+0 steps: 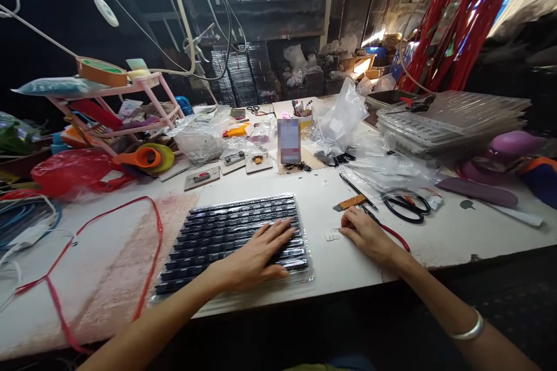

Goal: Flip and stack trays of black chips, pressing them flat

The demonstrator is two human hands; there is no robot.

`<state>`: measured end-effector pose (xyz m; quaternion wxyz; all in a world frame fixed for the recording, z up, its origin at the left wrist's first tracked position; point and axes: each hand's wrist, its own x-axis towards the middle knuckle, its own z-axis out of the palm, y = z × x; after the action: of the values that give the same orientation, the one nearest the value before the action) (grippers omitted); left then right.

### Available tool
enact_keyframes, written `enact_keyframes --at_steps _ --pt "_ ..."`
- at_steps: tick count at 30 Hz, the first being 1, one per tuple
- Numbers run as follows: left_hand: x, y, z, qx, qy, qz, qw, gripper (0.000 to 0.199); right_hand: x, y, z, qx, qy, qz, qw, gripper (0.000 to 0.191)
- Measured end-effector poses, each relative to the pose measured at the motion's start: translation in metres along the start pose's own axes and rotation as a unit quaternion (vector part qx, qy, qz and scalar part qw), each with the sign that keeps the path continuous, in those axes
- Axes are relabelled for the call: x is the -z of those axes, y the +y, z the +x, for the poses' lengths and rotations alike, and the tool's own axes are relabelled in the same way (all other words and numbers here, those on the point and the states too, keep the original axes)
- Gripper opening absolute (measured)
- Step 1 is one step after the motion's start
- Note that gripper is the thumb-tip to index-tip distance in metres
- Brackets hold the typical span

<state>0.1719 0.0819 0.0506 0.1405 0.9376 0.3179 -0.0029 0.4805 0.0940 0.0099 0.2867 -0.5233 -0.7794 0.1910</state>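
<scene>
A clear plastic tray [310, 261] lies near the table's front edge, filled with rows of black parts [209, 237]. My left hand [263, 252] rests on the right part of these rows, its fingers spread and holding nothing. To the right of the tray, my right hand [365, 235] is low over the white table, with its fingertips at the edge of a small flat clear piece [332, 235]. Thumb and fingers are close together there. Just beyond that hand are an orange-handled cutter [350, 203] and a tool with red handles [395, 237], partly hidden by the hand.
Black-handled scissors [407, 207] lie at the right, before stacked clear trays [452, 119]. A phone [289, 141] stands at the back, near plastic bags [342, 119]. At the left are a pink rack [163, 93], a red bag [78, 174] and red cord [159, 220].
</scene>
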Motion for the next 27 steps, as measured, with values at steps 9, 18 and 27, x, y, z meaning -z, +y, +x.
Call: enact_keyframes --at_steps 9,18,27 --pt "-0.057 -0.045 -0.186 0.38 0.24 -0.029 0.893 0.063 -0.03 -0.033 -0.013 -0.081 0.049 0.181 0.979 0.019" --pt "-0.073 -0.017 -0.152 0.359 0.256 -0.001 0.897 0.08 -0.041 -0.079 -0.001 -0.213 0.068 0.489 0.843 0.033" --pt "-0.071 -0.023 -0.148 0.398 0.377 -0.105 0.83 0.077 0.003 -0.067 0.013 -0.105 0.043 0.54 0.834 0.019"
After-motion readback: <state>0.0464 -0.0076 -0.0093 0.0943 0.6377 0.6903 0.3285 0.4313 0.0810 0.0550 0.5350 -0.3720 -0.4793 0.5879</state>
